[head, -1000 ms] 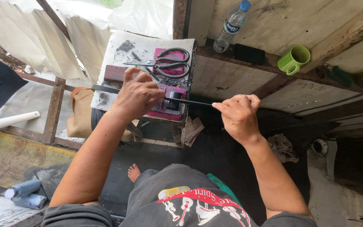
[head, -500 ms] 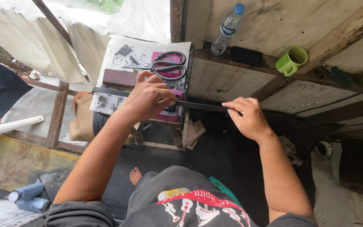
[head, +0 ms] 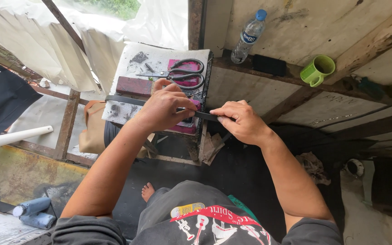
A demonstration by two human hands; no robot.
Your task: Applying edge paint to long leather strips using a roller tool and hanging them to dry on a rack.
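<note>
While the left hand (head: 162, 109) presses down on a long dark flat strip (head: 128, 100) lying across the small white work block (head: 159, 61), the right hand (head: 241, 121) has its fingers pinched closed around the strip's other end, just off the block's edge. So both hands are gripping the same strip, pretty close together. Big black scissors (head: 182, 75) sit on the block right behind the left hand, beside a reddish-brown brick-shaped block (head: 134, 85). Up on the wooden ledge there's a water bottle (head: 248, 36) and a green mug (head: 317, 70), well apart from the hands.
</note>
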